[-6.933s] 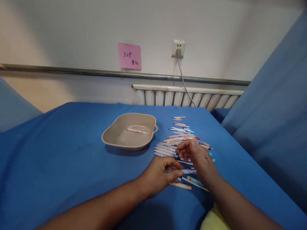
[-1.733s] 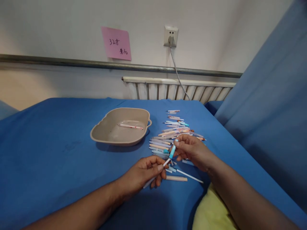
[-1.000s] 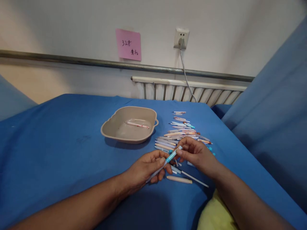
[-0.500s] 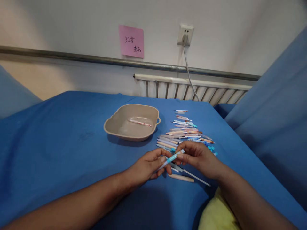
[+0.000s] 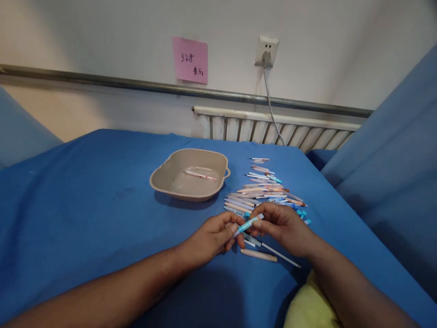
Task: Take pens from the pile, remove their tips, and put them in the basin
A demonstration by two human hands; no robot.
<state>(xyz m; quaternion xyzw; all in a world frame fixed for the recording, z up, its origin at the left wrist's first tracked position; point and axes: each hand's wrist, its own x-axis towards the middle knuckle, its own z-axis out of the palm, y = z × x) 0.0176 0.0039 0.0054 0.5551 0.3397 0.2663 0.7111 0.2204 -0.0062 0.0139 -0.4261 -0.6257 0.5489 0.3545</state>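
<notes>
Between both hands is a light-blue and white pen (image 5: 248, 224), tilted up to the right. My left hand (image 5: 218, 234) is closed around its lower part, thumb on top. Thumb and fingers of my right hand (image 5: 282, 225) pinch its upper end. Just beyond the hands lies a spread of pen parts (image 5: 262, 190), with pale barrels, thin white refills and blue pieces. A peach-coloured barrel (image 5: 258, 255) and a long white refill (image 5: 282, 255) lie on the near side, partly under my right hand. One pen with reddish marks (image 5: 200, 175) rests inside the beige basin (image 5: 160, 186).
A blue cloth (image 5: 85, 205) covers the table. Behind it are a metal rail (image 5: 136, 85), a white radiator (image 5: 246, 114), a socket with a plugged cord (image 5: 266, 52) and a pink note (image 5: 190, 60). Blue curtain (image 5: 385, 136) hangs at right; something yellow and fluffy (image 5: 310, 305) is below.
My left hand's grip has moved slightly up the pen, so less of its lower white part shows. The whole view has shifted a little; the right hand keeps its pinch.
</notes>
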